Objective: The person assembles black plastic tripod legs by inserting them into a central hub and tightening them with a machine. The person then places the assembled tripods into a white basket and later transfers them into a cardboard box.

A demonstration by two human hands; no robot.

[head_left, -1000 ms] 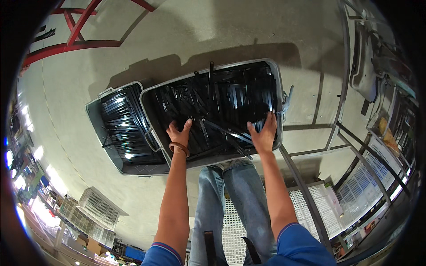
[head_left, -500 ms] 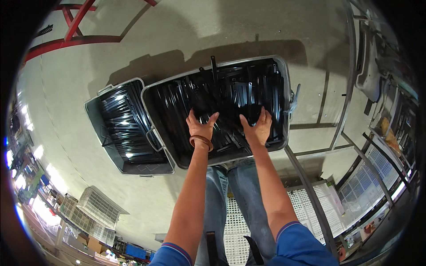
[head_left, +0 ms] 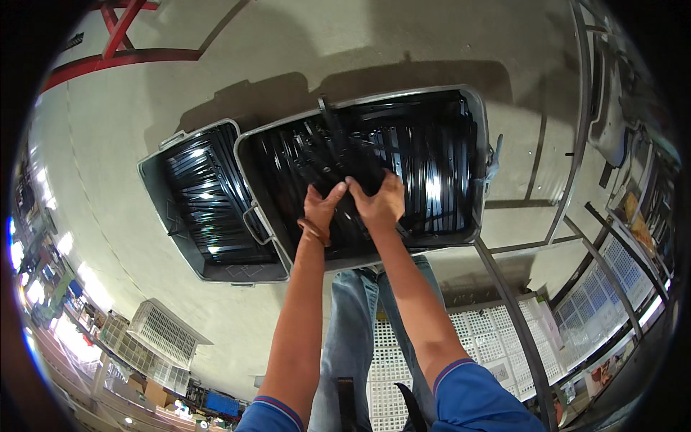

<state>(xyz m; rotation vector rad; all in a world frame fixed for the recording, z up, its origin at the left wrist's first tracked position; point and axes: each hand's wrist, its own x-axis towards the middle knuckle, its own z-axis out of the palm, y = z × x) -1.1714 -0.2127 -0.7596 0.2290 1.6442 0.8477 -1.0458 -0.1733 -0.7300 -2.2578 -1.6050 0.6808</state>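
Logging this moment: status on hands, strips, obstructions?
Left hand, right hand close together at black strip bunch; grip unclear, fingers partly hidden. Bunch slants in larger bin. Other strips crowd around it.

No readable text, labels or signs anywhere

Dim middle, bright left edge
Glare streaks the strips (head_left: 434, 189); shadows (head_left: 446, 74) spread beyond the bins (head_left: 245, 273); edges bend.

Left grip (head_left: 321, 207) and right grip (head_left: 383, 201) around black strips (head_left: 344, 155); grey bin (head_left: 484, 144) beneath.
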